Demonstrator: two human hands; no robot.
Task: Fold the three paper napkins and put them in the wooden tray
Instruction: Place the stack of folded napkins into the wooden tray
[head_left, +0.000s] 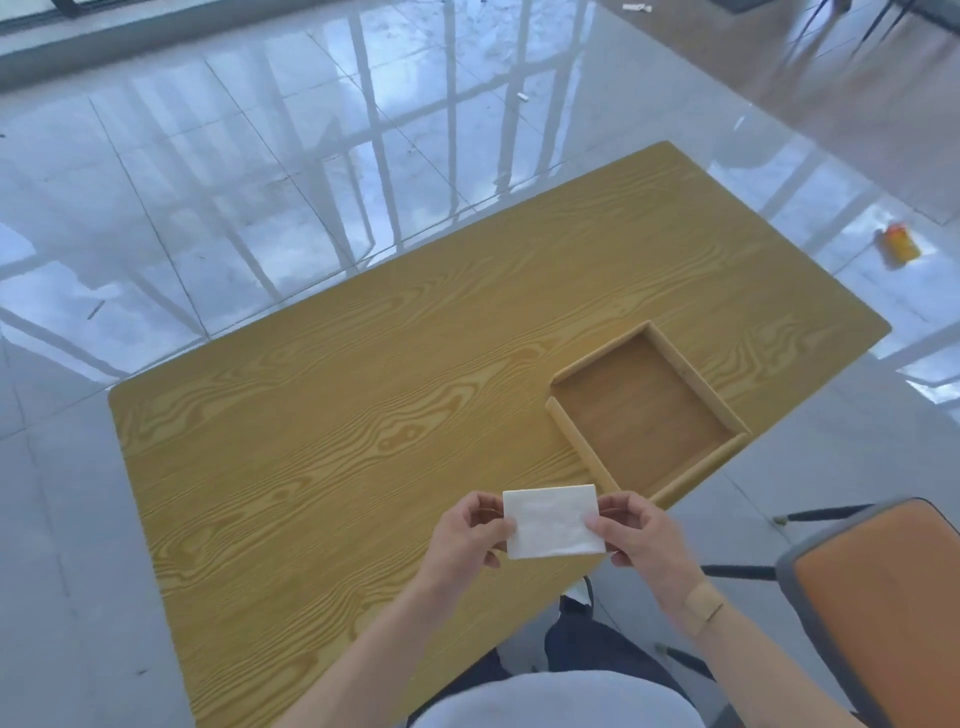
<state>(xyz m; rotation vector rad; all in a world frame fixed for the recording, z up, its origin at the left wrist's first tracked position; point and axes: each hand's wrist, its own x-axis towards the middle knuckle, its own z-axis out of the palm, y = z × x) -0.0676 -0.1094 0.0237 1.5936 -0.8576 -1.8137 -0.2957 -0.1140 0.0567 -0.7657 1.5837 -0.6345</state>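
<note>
A white paper napkin (551, 521), a flat rectangle, is held just above the table's near edge. My left hand (470, 535) pinches its left side and my right hand (636, 535) pinches its right side, thumbs on top. The wooden tray (563, 421) lies on the table to the upper right of the napkin, with nothing inside it. Its near corner is close to my right hand. No other napkins are in view.
The yellow wood-grain table (363, 415) stands on a glossy tiled floor. An orange chair (872, 587) stands at the right, close to my right forearm. A small orange object (898, 244) lies on the floor beyond the table's right end.
</note>
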